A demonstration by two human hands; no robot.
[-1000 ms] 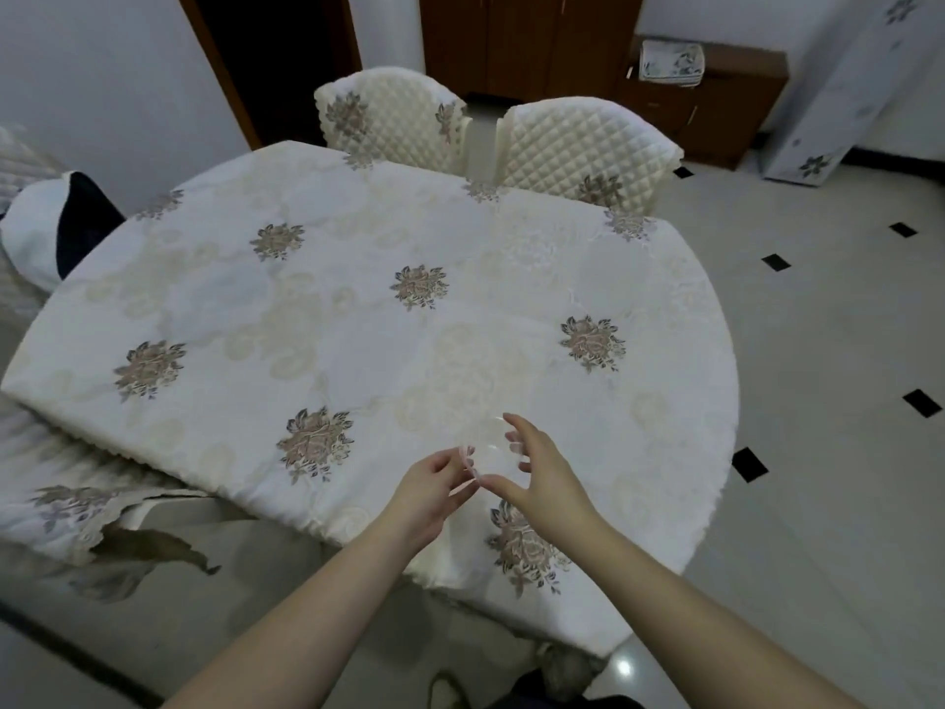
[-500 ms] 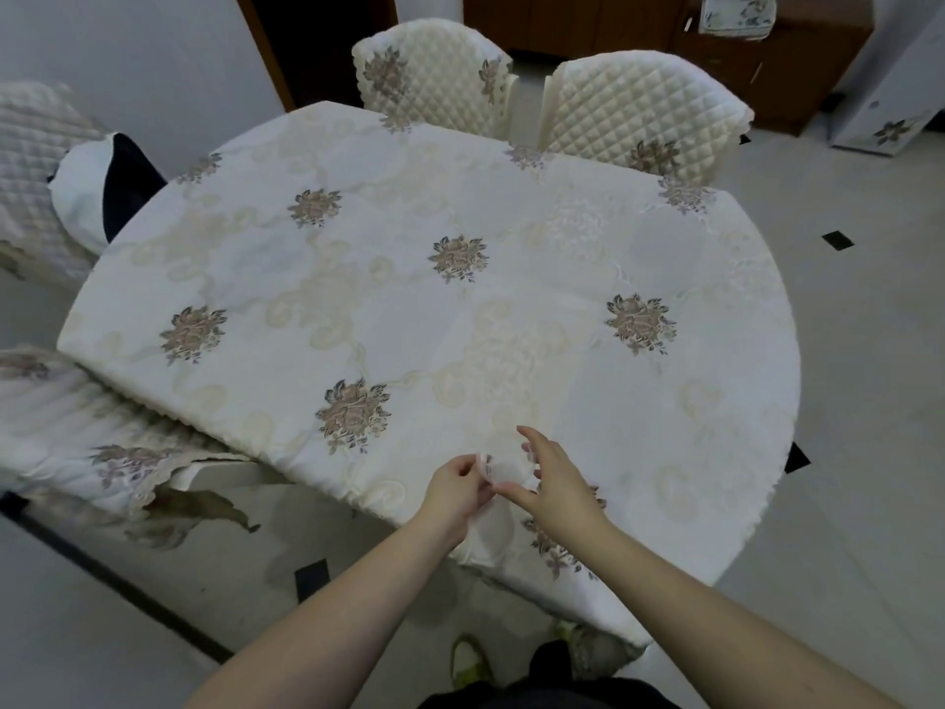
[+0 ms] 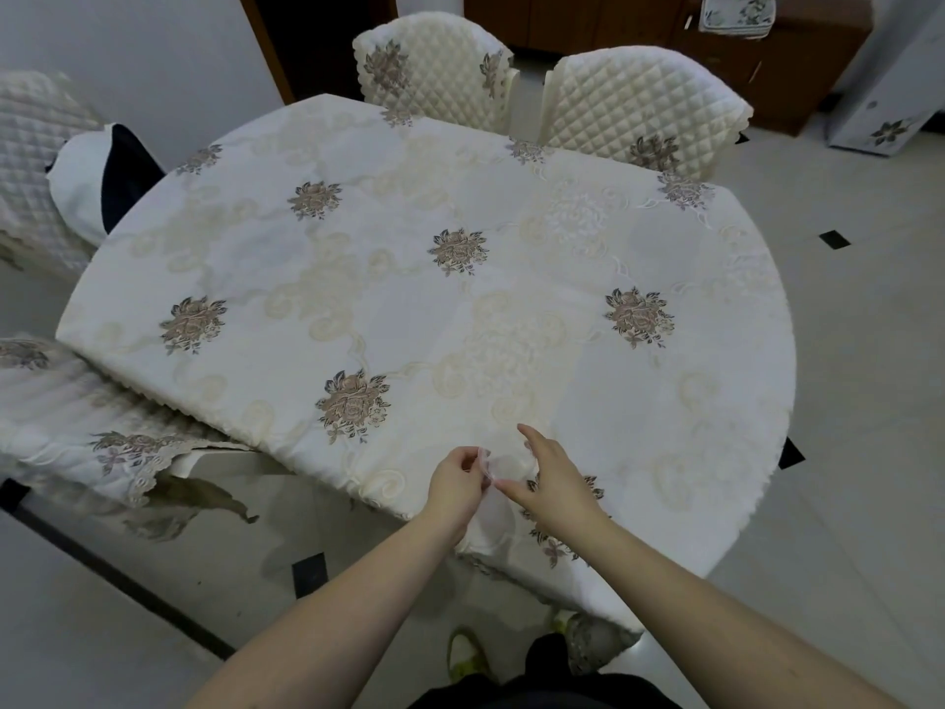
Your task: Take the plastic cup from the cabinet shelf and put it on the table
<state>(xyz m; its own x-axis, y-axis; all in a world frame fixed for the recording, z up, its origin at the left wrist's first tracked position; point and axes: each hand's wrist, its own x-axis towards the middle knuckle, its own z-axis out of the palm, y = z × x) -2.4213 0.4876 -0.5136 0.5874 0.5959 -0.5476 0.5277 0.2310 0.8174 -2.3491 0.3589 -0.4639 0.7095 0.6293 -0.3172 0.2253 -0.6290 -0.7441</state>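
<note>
A clear plastic cup [image 3: 503, 470] is held between both hands at the near edge of the round table [image 3: 409, 299], which carries a cream flowered cloth. The cup is nearly see-through and hard to make out; its rim shows between the fingers and its body seems to hang below them over the cloth's drop. My left hand [image 3: 456, 486] pinches the rim on the left side. My right hand [image 3: 555, 481] holds the right side with thumb and fingers, the index finger stretched out. Whether the cup touches the cloth I cannot tell.
Two quilted chairs [image 3: 639, 102] stand at the table's far side and another covered seat [image 3: 76, 427] at the near left. A white and dark cushion [image 3: 97, 179] lies at the left. A brown cabinet [image 3: 767, 48] lines the back wall. Tiled floor lies to the right.
Both hands with the cup have come lower and nearer to the table's front edge. The view has tilted down, so my feet now show below.
</note>
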